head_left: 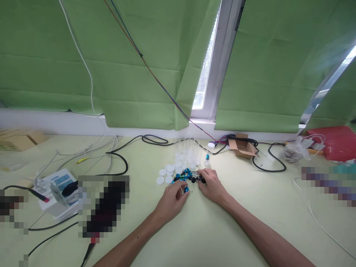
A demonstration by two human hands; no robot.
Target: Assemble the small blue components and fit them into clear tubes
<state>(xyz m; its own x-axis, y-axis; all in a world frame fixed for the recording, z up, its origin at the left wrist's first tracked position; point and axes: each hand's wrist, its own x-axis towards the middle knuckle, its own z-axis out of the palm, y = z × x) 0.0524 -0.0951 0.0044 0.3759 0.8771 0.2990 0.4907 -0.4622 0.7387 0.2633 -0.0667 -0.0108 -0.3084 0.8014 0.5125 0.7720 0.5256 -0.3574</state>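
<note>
My left hand (174, 196) pinches a small shiny blue part (186, 189) between thumb and fingers, just above the table. My right hand (211, 184) is at the right end of a small pile, its fingers bent around a dark piece there. Which piece it grips, if any, is too small to tell. Several blue parts (187, 172) lie in the pile, mixed with black parts (193, 180) and thin silvery ones. White round caps (162, 172) are spread behind and left of it. Clear tubes (185, 150) stand behind. One capped clear tube (207, 156) holds a blue part.
A small open cardboard box (242, 146) stands behind my right hand. Black cables (155, 139) run along the back of the table (222, 237). On the left is a white device (57, 185) with leads. A red bag (333, 142) lies far right.
</note>
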